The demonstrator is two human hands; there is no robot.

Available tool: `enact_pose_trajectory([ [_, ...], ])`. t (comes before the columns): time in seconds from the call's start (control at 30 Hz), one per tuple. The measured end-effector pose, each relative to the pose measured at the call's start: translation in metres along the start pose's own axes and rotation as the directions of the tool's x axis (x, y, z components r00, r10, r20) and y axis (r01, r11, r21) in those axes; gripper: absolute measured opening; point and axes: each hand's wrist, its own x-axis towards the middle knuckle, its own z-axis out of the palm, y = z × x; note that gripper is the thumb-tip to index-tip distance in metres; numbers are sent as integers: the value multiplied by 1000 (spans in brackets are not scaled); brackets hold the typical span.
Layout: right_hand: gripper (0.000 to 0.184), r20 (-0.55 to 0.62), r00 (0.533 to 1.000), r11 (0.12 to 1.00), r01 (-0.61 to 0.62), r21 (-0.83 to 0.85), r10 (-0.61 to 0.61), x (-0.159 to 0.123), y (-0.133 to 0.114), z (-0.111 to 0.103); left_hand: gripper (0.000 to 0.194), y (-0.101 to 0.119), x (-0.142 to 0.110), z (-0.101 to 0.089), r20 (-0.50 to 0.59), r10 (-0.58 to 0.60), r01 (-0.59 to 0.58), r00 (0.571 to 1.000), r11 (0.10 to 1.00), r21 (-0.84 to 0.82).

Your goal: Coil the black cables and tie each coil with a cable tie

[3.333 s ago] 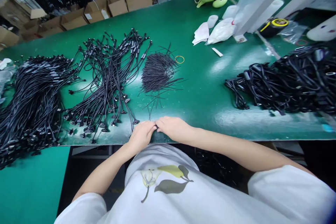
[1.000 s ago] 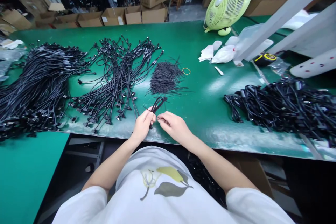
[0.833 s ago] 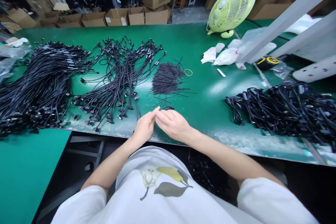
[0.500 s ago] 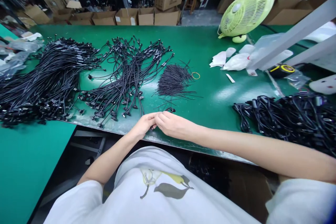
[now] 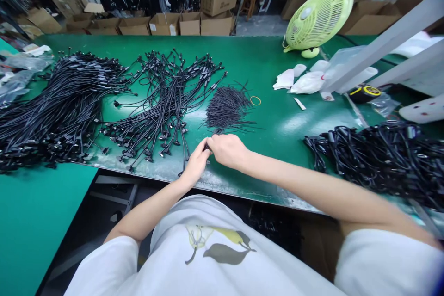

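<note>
Both hands meet near the front edge of the green table over a black cable (image 5: 218,131) folded into a short bundle, its looped end showing beyond my fingers. My left hand (image 5: 197,164) is closed around the bundle from the left. My right hand (image 5: 229,150) is closed, fingertips pressed to the bundle where a thin black twist tie crossed it a second ago; the tie is now hidden by the fingers. Just beyond lies a pile of loose black twist ties (image 5: 227,107). Left of it spreads a heap of straight cables (image 5: 169,97) with plugs at their ends.
A larger cable heap (image 5: 65,101) lies far left. Tied cable bundles (image 5: 378,157) are piled at right. A yellow rubber band (image 5: 255,101), white wrappers (image 5: 307,82), a tape measure (image 5: 364,93) and a green fan (image 5: 319,16) are farther back, near slanting grey posts (image 5: 385,41).
My hands came up from the table edge with the folded cable. A second ago its loop and the tie showed; since then my right hand has closed over them and shifted slightly away from me.
</note>
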Motion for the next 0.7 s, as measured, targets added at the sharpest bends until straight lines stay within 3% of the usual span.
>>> enact_pose_trajectory([
  [0.07,26,-61,975,928,-181,325,212,2,-3,9,37,2,8,1,23,-29,32,999,986,-165],
  [0.1,28,-81,951,833,-219,508,299,2,-6,15,35,5,12,0,50,-37,47,998,973,-225],
  [0.17,31,-31,915,521,-201,830,402,-2,-13,30,33,12,15,-6,86,-15,38,996,960,-278],
  [0.23,31,110,910,155,-185,971,399,-6,-16,44,31,21,12,-15,90,82,-66,993,983,-171],
  [0.27,31,173,907,25,-197,980,385,-9,-15,49,32,25,8,-19,107,141,-137,984,990,-42],
  [0.3,31,207,898,-46,-206,978,389,-11,-12,52,33,27,4,-23,149,186,-204,971,972,115],
  [0.33,31,205,883,-57,-199,978,422,-13,-7,52,34,28,1,-26,211,203,-255,956,930,264],
  [0.4,31,83,848,74,-143,987,524,-17,2,45,39,23,-5,-28,328,130,-266,936,870,416],
  [0.47,31,-124,826,324,-74,943,549,-22,5,32,50,12,-5,-26,352,-16,-106,936,940,324],
  [0.5,30,-227,836,466,-38,884,499,-24,3,25,56,6,-4,-25,335,-95,23,937,977,212],
  [0.6,27,-447,883,844,126,521,144,-29,-17,12,59,-1,5,-21,281,-305,348,910,930,-117],
  [0.63,26,-486,874,913,198,358,0,-31,-25,11,57,1,8,-21,302,-353,411,886,898,-156],
  [0.7,26,-526,825,956,286,71,-208,-34,-37,11,52,8,12,-22,354,-401,474,845,868,-147],
])
